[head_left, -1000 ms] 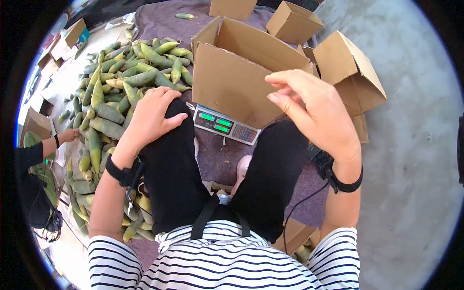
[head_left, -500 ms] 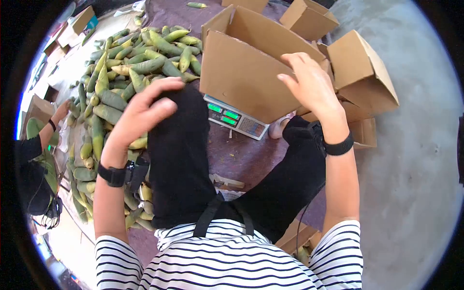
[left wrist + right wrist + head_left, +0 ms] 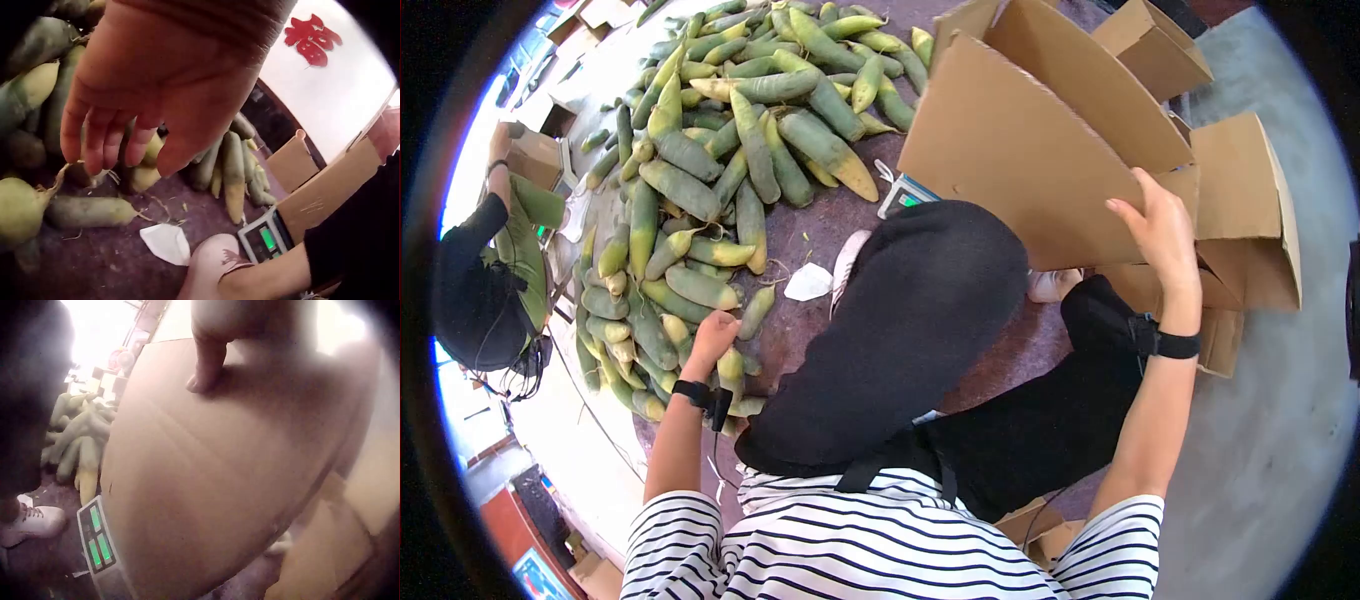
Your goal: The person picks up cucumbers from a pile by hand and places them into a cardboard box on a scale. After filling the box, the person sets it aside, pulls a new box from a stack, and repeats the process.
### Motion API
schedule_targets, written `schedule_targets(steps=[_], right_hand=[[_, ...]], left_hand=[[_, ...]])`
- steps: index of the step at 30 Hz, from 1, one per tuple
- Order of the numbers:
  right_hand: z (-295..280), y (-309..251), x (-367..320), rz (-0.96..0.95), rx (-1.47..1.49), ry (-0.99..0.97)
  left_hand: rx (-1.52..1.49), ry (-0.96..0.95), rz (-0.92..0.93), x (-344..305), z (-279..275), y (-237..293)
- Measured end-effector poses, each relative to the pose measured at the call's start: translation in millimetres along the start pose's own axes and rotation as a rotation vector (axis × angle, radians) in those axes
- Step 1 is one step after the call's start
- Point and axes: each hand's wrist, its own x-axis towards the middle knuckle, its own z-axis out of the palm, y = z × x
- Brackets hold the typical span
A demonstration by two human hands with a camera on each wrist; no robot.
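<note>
My left hand (image 3: 714, 338) is down at the near side of a heap of green radishes (image 3: 685, 150). In the left wrist view its fingers (image 3: 95, 147) hang loosely bent, their tips right over some radishes, with no radish between them and the thumb. My right hand (image 3: 1168, 235) holds the upper edge of a large cardboard box (image 3: 1020, 160) near its right corner. The right wrist view has the thumb (image 3: 209, 369) against the box's outer face, while the other fingers are mostly hidden. Under the box is a digital scale (image 3: 100, 550) with green displays.
More cardboard boxes (image 3: 1250, 200) stand to the right, beside the grey floor (image 3: 1300, 400). A white scrap (image 3: 165, 244) lies near a pale shoe (image 3: 212, 265). My raised knee (image 3: 920, 310) is between the heap and the box. Another person (image 3: 485, 270) is at the far left.
My left hand has left the knee and gone down and back to the radish heap. The right hand has moved onto the box's edge. My view has turned left; the legs have swung apart.
</note>
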Motion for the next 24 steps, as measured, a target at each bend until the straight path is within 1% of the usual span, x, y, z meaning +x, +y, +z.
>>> schedule_targets(steps=[1, 2, 3, 5, 6, 7, 9, 10, 11, 13, 14, 15, 17, 19, 21, 22, 23, 24], right_hand=[[0, 6, 1, 0.002, 0.006, 0.012], [0, 11, 3, -0.005, 0.024, -0.007], [0, 8, 3, -0.008, 0.029, -0.012], [-2, 1, 2, 0.011, 0.097, -0.034], [-4, -5, 1, 0.010, 0.101, -0.038], [-6, -11, 0, 0.023, 0.099, -0.044], [-3, -16, -1, 0.040, 0.098, -0.057], [-1, -17, 0, 0.021, 0.113, -0.024], [0, -17, 1, 0.002, 0.128, 0.011], [2, -19, 3, 0.025, 0.133, 0.031], [3, -21, 4, 0.040, 0.143, 0.053], [3, -22, 4, 0.043, 0.141, 0.049], [2, -24, 3, 0.055, 0.099, 0.046], [3, -25, 3, 0.074, 0.108, 0.031], [5, -27, -1, 0.112, 0.109, 0.024], [8, -30, -3, 0.073, 0.079, 0.075], [8, -32, -5, 0.044, 0.034, 0.129], [10, -32, -4, 0.000, -0.042, 0.178]], left_hand=[[0.055, 0.007, -0.015, -1, 4, -5], [0.125, 0.102, 0.082, -1, 8, -9], [0.127, 0.103, 0.074, 3, 9, -14], [0.352, 0.268, 0.138, 15, 6, -22], [0.436, 0.397, 0.130, 16, 7, -19], [0.440, 0.395, 0.126, 19, 2, -16], [0.757, 0.484, 0.233, 27, -9, -10], [0.865, 0.373, 0.165, 24, -15, 12], [0.866, 0.367, 0.169, 30, -20, 13], [1.376, 0.333, 0.517, 43, -32, 6], [1.422, 0.241, 0.447, 52, -35, 3], [1.421, 0.236, 0.450, 62, -39, 0], [1.499, 0.121, 0.382, 80, -46, -8], [1.476, 0.153, 0.429, 87, -49, -6], [1.474, 0.046, 0.373, 87, -51, 2], [1.476, 0.104, 0.476, 87, -53, -3], [1.387, 0.020, 0.430, 82, -55, 3], [1.345, 0.040, 0.488, 79, -56, -7]])
